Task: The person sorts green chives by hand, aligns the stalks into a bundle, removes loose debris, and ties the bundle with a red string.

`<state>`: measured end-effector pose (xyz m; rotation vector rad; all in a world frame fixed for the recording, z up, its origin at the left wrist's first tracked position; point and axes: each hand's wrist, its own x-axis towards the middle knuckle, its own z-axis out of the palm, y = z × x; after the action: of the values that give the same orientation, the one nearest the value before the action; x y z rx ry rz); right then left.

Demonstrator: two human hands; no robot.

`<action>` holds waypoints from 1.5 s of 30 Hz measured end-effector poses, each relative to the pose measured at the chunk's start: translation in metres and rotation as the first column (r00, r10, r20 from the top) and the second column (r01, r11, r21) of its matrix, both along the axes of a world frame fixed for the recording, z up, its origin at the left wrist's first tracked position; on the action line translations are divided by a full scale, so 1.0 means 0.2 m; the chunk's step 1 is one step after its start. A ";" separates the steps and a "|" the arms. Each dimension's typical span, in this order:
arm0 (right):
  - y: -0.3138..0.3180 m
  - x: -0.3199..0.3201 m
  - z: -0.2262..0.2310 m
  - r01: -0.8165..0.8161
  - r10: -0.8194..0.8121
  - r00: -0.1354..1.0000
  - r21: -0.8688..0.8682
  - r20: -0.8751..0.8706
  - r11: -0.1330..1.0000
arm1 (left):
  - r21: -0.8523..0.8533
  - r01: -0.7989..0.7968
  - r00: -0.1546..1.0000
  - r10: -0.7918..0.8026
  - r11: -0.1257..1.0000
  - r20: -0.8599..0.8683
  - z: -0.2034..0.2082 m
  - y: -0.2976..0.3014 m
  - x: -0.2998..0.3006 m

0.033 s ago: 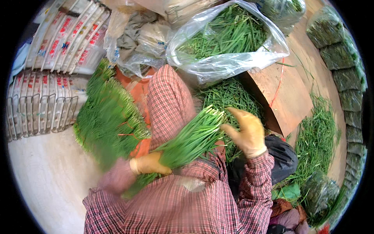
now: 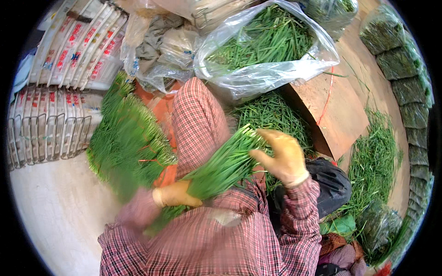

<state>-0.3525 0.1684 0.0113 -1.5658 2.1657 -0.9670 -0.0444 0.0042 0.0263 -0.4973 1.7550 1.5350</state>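
A bunch of green chives (image 2: 221, 161) lies slantwise over my lap, its pale cut ends up and to the right. My left hand (image 2: 177, 194), in a yellowish glove, is closed round the leafy lower part; some leaves trail out below it. My right hand (image 2: 282, 156), gloved alike, is at the pale ends with thumb and fingers apart; whether it touches the stalks I cannot tell. To the left, a pile of chive bunches (image 2: 138, 133) rests on an orange sheet (image 2: 171, 177). Beyond my right hand, loose chives (image 2: 271, 112) lie heaped.
A clear plastic bag (image 2: 271, 76) full of chives stands ahead. White crates (image 2: 48, 124) are stacked at far left. A brown board (image 2: 329, 119) leans right of the heap, beside scattered leaves (image 2: 375, 156). Wrapped green packs (image 2: 410, 89) line the right edge.
My right hand has shifted slightly left toward the pale ends of the bunch. The left hand keeps its grip in nearly the same place.
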 end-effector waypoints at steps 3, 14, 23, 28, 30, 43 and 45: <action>-0.14 0.08 -0.06 -0.010 0.032 0.979 0.109 -0.200 0.994 | -0.075 0.116 0.986 -0.124 0.990 -0.115 -0.06 0.02 0.06; -0.04 0.04 -0.30 -0.256 0.143 0.909 0.254 0.391 0.933 | -0.323 0.024 0.902 -0.160 0.946 -0.401 0.05 0.12 0.08; -0.04 0.06 -0.20 -0.239 0.222 0.971 0.298 0.091 0.924 | -0.454 0.070 0.937 -0.215 0.888 -0.277 0.05 0.15 0.09; -0.04 0.05 -0.33 -0.302 0.227 0.942 0.331 0.248 0.894 | -0.549 0.057 0.909 -0.271 0.834 -0.317 0.15 0.13 0.02; -0.03 0.06 -0.39 -0.146 0.047 0.950 0.305 0.308 0.941 | -0.554 0.044 0.945 -0.214 0.831 -0.246 0.14 0.13 0.04; 0.25 -0.42 -0.66 0.356 -0.493 0.870 0.684 0.006 0.637 | -0.536 0.151 0.974 -0.218 0.830 -0.063 0.14 0.11 0.00; 0.20 -0.35 -0.48 0.319 -0.447 0.894 0.639 0.043 0.700 | -0.577 0.132 0.951 -0.268 0.806 -0.156 0.11 0.12 0.04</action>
<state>-0.4223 0.2093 -0.0846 -0.6851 2.3668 -0.3865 -0.0364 0.0286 0.0488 -0.4017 2.3736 0.9317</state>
